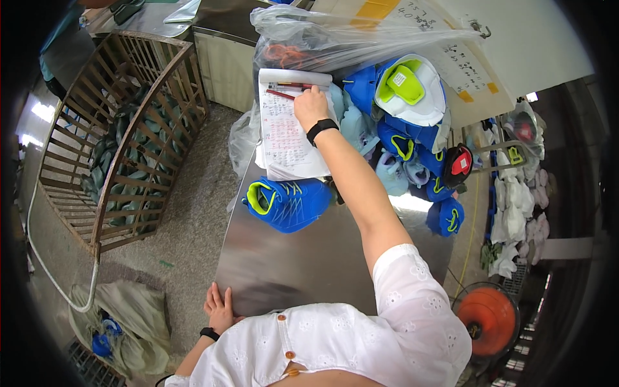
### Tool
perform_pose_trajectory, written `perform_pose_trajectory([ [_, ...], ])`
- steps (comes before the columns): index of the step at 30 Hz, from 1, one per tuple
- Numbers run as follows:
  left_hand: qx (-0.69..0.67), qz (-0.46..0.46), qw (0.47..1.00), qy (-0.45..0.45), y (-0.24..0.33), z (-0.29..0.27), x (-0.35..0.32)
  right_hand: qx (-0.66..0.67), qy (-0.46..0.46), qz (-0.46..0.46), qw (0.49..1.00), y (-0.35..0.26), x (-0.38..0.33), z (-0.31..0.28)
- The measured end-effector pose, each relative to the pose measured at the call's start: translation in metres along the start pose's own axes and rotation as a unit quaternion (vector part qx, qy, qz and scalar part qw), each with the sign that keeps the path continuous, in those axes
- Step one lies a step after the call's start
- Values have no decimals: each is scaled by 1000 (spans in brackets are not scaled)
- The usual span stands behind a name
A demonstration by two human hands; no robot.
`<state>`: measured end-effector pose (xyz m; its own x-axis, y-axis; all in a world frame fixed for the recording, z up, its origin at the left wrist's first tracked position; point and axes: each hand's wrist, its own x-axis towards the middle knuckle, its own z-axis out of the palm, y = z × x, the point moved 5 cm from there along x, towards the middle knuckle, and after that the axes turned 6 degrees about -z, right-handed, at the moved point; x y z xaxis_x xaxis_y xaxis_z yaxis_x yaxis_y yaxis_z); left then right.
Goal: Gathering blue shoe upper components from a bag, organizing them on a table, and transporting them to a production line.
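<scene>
My right hand (311, 108) rests on the upper part of a white writing pad (290, 138) covered in handwritten rows. Its fingers are curled, and a red pen (280, 94) sticks out to the left from under them. A second, darker pen (293, 84) lies across the page by the fingertips. With its fingers spread, my left hand (220, 307) leans on the near left edge of the metal table (284, 258) and holds nothing. A blue shoe (287, 203) with lime-green lining and laces lies below the pad.
Several blue and pale shoe uppers (400, 145) are heaped right of the pad, below clear plastic sheeting (309, 42) and a marked board (516, 51). On the left a slatted cart (138, 138) holds dark green shoe lasts (132, 161). An orange fan (487, 319) stands at lower right.
</scene>
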<state>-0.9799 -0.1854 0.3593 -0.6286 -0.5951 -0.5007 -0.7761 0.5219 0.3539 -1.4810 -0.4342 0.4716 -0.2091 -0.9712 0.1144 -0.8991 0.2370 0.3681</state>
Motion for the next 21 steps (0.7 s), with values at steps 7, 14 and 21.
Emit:
perform_pose_trajectory([
  [7, 20, 6, 999, 29, -3, 9, 1, 120, 103, -32, 987, 21, -19, -37],
  [14, 15, 2, 1000, 19, -3, 5, 1, 796, 14, 110, 595, -1, -124, -21],
  [21, 36, -3, 999, -5, -7, 12, 0, 779, 22, 104, 618, -13, -147, 3],
])
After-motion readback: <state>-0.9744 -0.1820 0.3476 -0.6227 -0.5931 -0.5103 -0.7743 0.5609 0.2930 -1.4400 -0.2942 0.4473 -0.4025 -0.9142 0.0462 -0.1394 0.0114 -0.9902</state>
